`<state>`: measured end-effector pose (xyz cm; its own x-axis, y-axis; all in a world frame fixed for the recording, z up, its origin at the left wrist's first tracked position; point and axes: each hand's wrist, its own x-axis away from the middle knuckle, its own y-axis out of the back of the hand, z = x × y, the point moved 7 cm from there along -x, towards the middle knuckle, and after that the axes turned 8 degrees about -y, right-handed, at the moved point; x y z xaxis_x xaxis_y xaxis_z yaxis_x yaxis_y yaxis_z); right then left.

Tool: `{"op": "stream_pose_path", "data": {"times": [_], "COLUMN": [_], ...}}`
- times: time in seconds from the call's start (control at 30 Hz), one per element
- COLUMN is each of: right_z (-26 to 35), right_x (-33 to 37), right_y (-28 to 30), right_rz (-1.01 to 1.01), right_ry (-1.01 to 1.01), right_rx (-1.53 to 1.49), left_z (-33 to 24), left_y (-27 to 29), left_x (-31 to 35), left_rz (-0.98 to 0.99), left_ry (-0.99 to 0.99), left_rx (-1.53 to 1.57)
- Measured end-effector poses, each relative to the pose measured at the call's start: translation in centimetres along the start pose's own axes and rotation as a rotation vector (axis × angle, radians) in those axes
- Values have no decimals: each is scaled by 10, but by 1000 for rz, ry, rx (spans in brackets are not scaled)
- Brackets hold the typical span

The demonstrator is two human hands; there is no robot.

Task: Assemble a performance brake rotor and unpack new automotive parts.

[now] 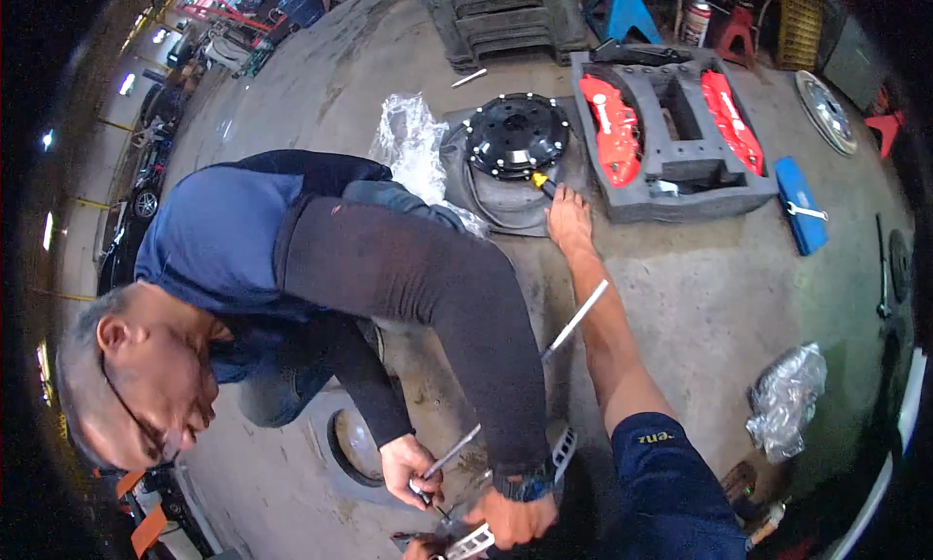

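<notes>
My right arm, in a dark blue sleeve, stretches far forward. At its end my right hand (570, 215) is closed on a small tool with a yellow-and-black handle (541, 181). The tool's yellow end lies against the near edge of a black brake disc (517, 135) with silver bolts round its rim. Low in the picture, a bit of a hand (424, 548), apparently my left hand, shows beside a slotted silver metal part (470, 543); its fingers are hidden. A co-worker's two hands (513, 517) work at that part, one of them near a thin metal rod (457, 450).
The co-worker (224, 230) leans in from the left, an arm crossing the middle. Red brake calipers (612, 133) sit in a grey foam tray (680, 205). Nearby are a blue box (799, 205) with a wrench (807, 212), crumpled plastic (787, 400) and a bare disc (824, 113).
</notes>
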<state>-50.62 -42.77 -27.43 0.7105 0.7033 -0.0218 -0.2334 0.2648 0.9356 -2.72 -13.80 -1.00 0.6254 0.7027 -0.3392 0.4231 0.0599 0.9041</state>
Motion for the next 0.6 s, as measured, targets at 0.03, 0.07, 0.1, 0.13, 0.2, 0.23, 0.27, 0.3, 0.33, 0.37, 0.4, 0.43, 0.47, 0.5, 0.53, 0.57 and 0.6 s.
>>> {"op": "stream_pose_path", "data": {"times": [0.03,0.07,0.1,0.13,0.2,0.23,0.27,0.3,0.33,0.37,0.4,0.43,0.47,0.5,0.53,0.57,0.6], "right_z": [0,6,8,9,10,13,11,9,10,13,13,13,12,7,0,-9,-13], "right_x": [-11,-18,-24,-31,-36,-34,-37,-37,-39,-40,-39,-39,-39,-36,-31,-22,-19], "right_y": [-17,-20,-18,-25,-27,-19,-18,-17,-9,1,13,24,30,42,43,42,52], "right_rz": [104,11,-67,0,95,43,176,308,337,349,356,364,457,387,591,821,854], "right_ry": [-26,40,66,69,84,133,65,-2,-20,-16,10,24,-16,-41,-114,-261,-274], "right_rx": [105,232,196,205,228,199,54,-85,-122,-126,-198,-254,-318,-320,-516,-630,-738], "left_z": [17,27,34,40,47,47,46,43,42,37,31,22,12,3,-5,-14,-19], "left_y": [-9,-15,-21,-26,-32,-31,-30,-26,-22,-17,-9,0,9,16,19,21,20], "left_x": [-16,-28,-39,-49,-59,-57,-53,-45,-35,-21,-6,11,28,44,57,68,74], "left_rz": [-20,-31,-50,-57,-69,-71,-82,-89,-101,-110,-122,-132,-150,-164,-167,-171,-163], "left_ry": [23,43,45,46,55,59,59,66,61,55,42,25,-1,-24,-59,-99,-151], "left_rx": [12,24,29,34,42,48,53,59,58,52,45,33,21,4,-32,-78,-145]}}
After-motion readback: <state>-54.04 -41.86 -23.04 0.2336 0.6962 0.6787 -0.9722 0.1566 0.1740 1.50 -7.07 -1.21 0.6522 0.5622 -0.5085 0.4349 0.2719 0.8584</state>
